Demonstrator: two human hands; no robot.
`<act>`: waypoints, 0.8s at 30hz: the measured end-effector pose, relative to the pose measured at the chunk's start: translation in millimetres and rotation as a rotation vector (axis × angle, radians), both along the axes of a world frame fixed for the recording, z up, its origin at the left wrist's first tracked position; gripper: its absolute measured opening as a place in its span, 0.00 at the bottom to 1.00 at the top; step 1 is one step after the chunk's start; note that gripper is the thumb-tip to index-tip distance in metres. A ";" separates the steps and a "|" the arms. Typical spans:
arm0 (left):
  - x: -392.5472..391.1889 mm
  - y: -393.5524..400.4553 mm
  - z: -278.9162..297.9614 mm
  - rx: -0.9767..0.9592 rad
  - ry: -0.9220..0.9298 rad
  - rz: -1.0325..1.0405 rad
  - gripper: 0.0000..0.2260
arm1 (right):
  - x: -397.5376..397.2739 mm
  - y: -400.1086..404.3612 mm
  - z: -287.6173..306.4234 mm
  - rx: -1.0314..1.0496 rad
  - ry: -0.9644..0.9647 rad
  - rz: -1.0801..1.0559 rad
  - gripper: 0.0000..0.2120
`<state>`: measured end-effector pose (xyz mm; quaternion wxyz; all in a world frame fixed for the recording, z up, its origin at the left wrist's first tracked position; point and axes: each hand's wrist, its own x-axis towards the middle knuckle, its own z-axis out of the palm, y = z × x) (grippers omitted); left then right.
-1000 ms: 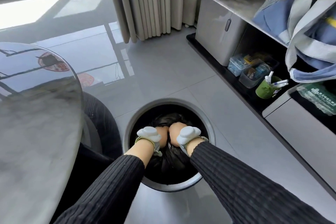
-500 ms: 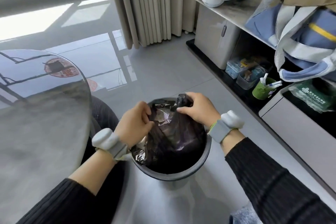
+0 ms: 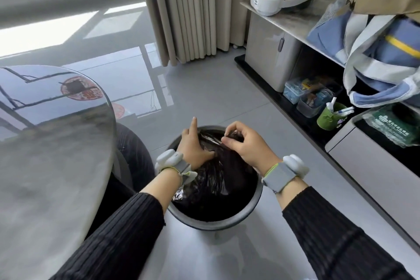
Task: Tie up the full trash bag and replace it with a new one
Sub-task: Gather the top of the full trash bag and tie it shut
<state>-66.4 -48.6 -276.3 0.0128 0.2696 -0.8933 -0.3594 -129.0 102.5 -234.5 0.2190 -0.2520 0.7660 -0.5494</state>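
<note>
A full black trash bag point(image 3: 218, 179) sits inside a round grey bin point(image 3: 258, 198) on the floor in front of me. The bag's top is gathered into a bunch at the far side of the bin. My right hand point(image 3: 246, 145) pinches that gathered plastic between thumb and fingers. My left hand point(image 3: 194, 145) grips the bag's neck just left of it, with the index finger sticking straight up. Both wrists wear grey bands with white pods. No new bag is in view.
A round glossy table point(image 3: 52, 154) stands close on the left, its dark base point(image 3: 134, 154) beside the bin. A low cabinet point(image 3: 272, 52) and shelf with small containers point(image 3: 313, 102), a green cup point(image 3: 329, 116) and a hanging blue-grey bag point(image 3: 381, 63) line the right. Curtains point(image 3: 186, 11) hang behind.
Both hands came up out of the bin with the bag's rim, gathered it, and have now closed together on the bunched neck at the bin's far side.
</note>
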 end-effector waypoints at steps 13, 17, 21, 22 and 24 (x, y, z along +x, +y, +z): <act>31.4 7.1 28.0 -0.492 -0.055 -0.408 0.25 | -17.4 13.9 2.5 -0.431 -0.481 -0.065 0.10; 27.2 13.1 26.8 -0.375 -0.013 -0.366 0.35 | -17.0 13.3 3.9 -0.398 -0.453 -0.004 0.15; 14.6 33.8 13.9 -0.358 -0.032 -0.451 0.27 | -9.6 5.8 3.0 -0.377 -0.446 -0.002 0.18; 13.5 36.6 10.8 -0.356 0.016 -0.450 0.18 | -9.5 4.3 3.3 -0.394 -0.467 -0.007 0.19; 12.8 36.0 8.1 -0.256 0.143 -0.359 0.08 | -14.8 7.6 3.8 -0.419 -0.522 0.010 0.23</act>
